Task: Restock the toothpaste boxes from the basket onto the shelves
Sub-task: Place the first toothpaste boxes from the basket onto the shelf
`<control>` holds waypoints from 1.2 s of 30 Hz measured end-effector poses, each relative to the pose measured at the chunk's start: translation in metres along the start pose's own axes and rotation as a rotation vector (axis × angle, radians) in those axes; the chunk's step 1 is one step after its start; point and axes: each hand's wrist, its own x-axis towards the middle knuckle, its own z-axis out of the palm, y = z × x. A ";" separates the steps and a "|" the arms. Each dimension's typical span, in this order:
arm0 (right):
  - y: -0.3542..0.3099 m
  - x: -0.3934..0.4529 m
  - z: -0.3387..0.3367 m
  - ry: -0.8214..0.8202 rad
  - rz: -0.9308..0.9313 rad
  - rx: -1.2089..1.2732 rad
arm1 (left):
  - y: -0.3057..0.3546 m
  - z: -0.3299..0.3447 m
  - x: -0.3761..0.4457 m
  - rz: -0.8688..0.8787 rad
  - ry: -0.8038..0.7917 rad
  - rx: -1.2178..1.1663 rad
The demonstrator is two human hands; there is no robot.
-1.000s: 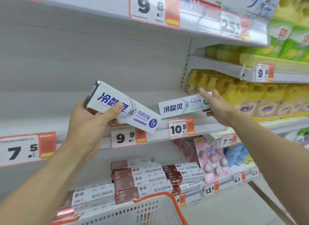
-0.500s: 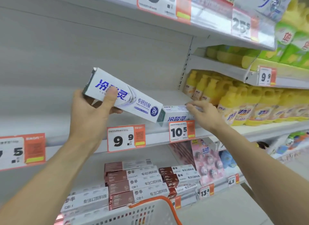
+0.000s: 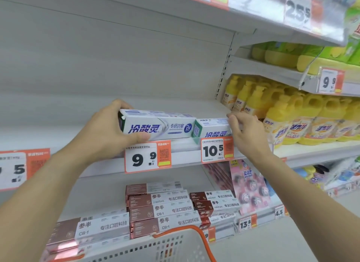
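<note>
A white box (image 3: 157,125) is gripped by the left hand (image 3: 109,131): the thumb is pressed along its lower front edge and the fingers are curled over its top at the left end. The box is laid lengthwise at the front edge of the shelf (image 3: 185,146), directly above the 9.9 tag (image 3: 148,157). A second box (image 3: 211,128), white with a green end, is set just right of the 9.9 tag, above the 10.5 tag (image 3: 217,149), its left end touching the right end of the first box. Its right end is covered by the right hand (image 3: 247,132), whose fingers are curled over the top edge in a grasp. Yellow bottles (image 3: 292,123) are ranged further right of the 9.9 tag, on the neighbouring shelf. Below the 9.9 tag, brown-and-white boxes (image 3: 163,209) are stacked on the lower shelf. Lower still, at the bottom edge of the view, a white basket (image 3: 155,248) with an orange handle is seen; its contents cannot be made out. Left of the 9.9 tag, another price tag (image 3: 19,168) is fixed to the same shelf rail.
</note>
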 end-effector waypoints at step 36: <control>-0.085 -0.083 0.001 0.143 -0.125 0.303 | 0.002 0.016 -0.051 0.324 0.191 0.320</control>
